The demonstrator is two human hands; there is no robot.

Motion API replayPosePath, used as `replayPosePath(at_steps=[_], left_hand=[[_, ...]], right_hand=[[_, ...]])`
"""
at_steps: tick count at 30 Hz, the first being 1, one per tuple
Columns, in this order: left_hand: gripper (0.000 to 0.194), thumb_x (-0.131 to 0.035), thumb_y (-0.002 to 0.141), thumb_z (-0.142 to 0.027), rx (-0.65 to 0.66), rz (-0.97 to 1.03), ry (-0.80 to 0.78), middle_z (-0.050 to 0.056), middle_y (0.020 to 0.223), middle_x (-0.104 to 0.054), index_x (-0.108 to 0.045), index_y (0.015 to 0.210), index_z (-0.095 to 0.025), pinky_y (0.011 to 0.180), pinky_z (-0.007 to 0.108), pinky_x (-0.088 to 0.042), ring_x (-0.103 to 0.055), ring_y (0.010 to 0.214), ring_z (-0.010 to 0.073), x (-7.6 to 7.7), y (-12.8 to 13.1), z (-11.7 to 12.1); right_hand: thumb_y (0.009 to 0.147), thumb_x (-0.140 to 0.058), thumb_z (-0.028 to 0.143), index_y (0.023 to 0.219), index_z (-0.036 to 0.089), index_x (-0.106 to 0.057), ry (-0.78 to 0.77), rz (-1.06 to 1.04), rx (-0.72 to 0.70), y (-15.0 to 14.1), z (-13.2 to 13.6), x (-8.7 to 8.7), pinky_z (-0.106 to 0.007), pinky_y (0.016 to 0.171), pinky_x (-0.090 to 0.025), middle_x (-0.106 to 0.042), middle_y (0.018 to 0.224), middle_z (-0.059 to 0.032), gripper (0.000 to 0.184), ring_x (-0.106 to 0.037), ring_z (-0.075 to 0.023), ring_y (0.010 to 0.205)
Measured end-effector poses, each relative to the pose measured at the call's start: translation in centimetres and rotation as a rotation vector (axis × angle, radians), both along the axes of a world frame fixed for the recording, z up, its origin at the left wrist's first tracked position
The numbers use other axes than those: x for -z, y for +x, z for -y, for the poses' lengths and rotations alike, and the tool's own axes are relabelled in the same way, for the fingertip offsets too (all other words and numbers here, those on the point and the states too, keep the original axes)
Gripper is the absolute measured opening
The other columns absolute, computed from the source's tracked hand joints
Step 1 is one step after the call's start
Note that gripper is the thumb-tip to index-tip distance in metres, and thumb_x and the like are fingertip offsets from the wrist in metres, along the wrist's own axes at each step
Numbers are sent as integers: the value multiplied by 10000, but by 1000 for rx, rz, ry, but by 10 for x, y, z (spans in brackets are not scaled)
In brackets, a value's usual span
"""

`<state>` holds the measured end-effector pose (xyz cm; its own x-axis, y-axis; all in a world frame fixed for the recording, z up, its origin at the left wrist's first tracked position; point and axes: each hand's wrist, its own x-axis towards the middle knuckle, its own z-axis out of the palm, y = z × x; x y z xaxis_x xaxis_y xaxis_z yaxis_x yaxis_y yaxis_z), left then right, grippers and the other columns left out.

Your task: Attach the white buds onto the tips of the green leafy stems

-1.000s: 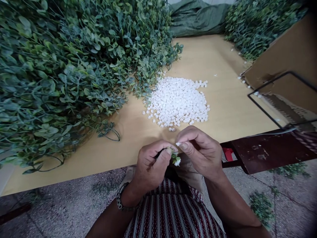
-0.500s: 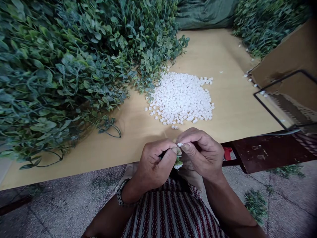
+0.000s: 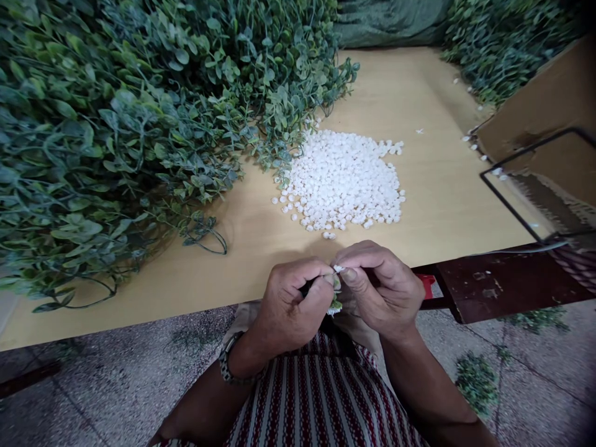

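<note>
Head view. Take heap of small, round white pieces [image 3: 347,180] as landmark, spread loosely on flat tan table [image 3: 251,230].

Note left hand [image 3: 295,304] on near side of heap, by table's front edge. Thumb and fingertips pressed together, holding small green sprig with white tip [image 3: 334,304]; cannot see part behind curled fingers. Metal-banded wristwatch [image 3: 226,357] on same arm.

Find right hand [image 3: 384,288] likewise on near side of heap, slightly farther right. Thumb and forefinger pinched, barely any gap, around single small white piece [image 3: 339,269]. See it right by left fingertips; cannot tell if touching.

Left of heap, reaching its edge: large mass of green leafy stems [image 3: 162,112]. Beyond heap: dark green cloth [image 3: 395,22]. Far right of heap: second bunch of green foliage [image 3: 503,49]. Right of heap: torn brown cardboard [image 3: 544,99], thin black wire frame [image 3: 512,200], few stray white pieces [image 3: 499,174]. Nearer than heap, lower right: dark red-brown bench [image 3: 512,282]. Nearest, below heap: maroon-and-white striped cloth [image 3: 321,397].
</note>
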<state>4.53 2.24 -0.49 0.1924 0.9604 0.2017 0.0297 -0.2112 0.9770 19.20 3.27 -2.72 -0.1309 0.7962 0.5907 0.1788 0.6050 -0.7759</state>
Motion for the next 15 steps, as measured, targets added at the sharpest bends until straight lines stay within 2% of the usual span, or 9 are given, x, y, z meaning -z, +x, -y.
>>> replayPosePath(at_steps=[8,15], left_hand=[[246,-442,764,-40,-10,-23,4,-49,516,-399,-451,544,-150,445,174,-305,-342,478,52,0,1,0],[249,-426,760,-47,-49,-28,-27,-54,502,-386,-445,536,-154,437,172,-301,-341,472,52,-1,4,-1]], right_hand=[[813,-622,31,945,181,-646,124,45,43,-2,0,3,-263,619,-538,-656,753,-10,201,-635,-133,721],[797,-637,35,953,184,-658,131,-13,103,-6,0,10,-282,629,-547,-679,773,-20,216,-654,-149,731]])
